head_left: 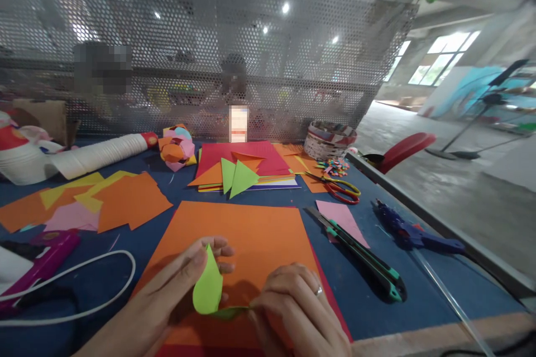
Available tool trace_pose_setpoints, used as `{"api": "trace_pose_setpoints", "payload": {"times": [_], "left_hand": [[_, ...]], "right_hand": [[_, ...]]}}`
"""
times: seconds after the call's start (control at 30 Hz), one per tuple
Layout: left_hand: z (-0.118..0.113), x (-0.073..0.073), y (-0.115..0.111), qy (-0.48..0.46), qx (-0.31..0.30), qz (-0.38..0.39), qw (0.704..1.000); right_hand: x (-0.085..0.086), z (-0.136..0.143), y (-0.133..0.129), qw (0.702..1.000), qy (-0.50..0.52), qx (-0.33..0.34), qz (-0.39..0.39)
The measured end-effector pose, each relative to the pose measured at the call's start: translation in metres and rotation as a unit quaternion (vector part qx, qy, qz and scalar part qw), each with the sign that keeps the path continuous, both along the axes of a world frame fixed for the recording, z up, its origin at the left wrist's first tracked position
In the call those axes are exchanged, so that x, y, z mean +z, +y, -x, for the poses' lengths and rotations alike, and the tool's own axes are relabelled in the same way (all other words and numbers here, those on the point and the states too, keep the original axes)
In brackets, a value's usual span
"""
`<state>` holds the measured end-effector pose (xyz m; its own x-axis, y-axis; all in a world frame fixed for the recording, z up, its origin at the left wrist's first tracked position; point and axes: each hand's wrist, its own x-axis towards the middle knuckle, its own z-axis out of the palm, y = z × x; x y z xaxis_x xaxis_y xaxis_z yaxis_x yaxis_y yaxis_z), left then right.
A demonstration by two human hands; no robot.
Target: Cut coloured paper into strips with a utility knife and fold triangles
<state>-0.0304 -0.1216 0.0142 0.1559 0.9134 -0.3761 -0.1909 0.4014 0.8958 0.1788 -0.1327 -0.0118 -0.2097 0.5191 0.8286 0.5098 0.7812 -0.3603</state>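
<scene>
Both hands pinch the lime-green teardrop paper petal [208, 288]: left hand [176, 290] holds its upright body, right hand [293, 307] grips its lower tail.

You get bright daylight from the window [444, 56] at right and glaring ceiling lamps [285, 8] through the mesh; your hands cast soft shadows, and the edges bend and blur.
</scene>
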Motion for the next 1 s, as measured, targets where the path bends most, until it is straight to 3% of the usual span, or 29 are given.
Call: {"api": "trace_pose_setpoints", "payload": {"times": [0.13, 0.23, 0.5, 0.67, 0.83, 0.93, 1.0], "left_hand": [[0.009, -0.006, 0.006, 0.014, -0.042, -0.024, 0.999], [0.016, -0.011, 0.013, 0.021, -0.036, -0.045, 0.998], [0.010, 0.004, 0.016, 0.043, 0.029, -0.075, 0.996], [0.015, 0.009, 0.017, 0.059, -0.019, -0.093, 0.994], [0.015, 0.008, 0.017, 0.066, -0.034, -0.089, 0.993], [0.018, 0.011, 0.020, 0.129, -0.047, -0.117, 0.984], [0.025, 0.021, 0.027, 0.227, -0.037, -0.154, 0.961]], "right_hand": [[-0.002, 0.002, -0.002, 1.000, 0.018, -0.012, 0.010], [-0.005, -0.002, -0.001, 0.999, 0.010, -0.021, 0.026], [-0.013, -0.020, 0.006, 0.998, -0.047, 0.018, 0.039], [-0.018, -0.015, 0.008, 0.998, -0.029, 0.029, 0.045], [-0.026, -0.006, 0.012, 0.999, 0.023, -0.005, 0.025], [-0.023, -0.009, 0.012, 0.999, 0.008, -0.002, 0.039], [-0.018, -0.014, 0.010, 0.998, -0.024, 0.013, 0.055]]}}
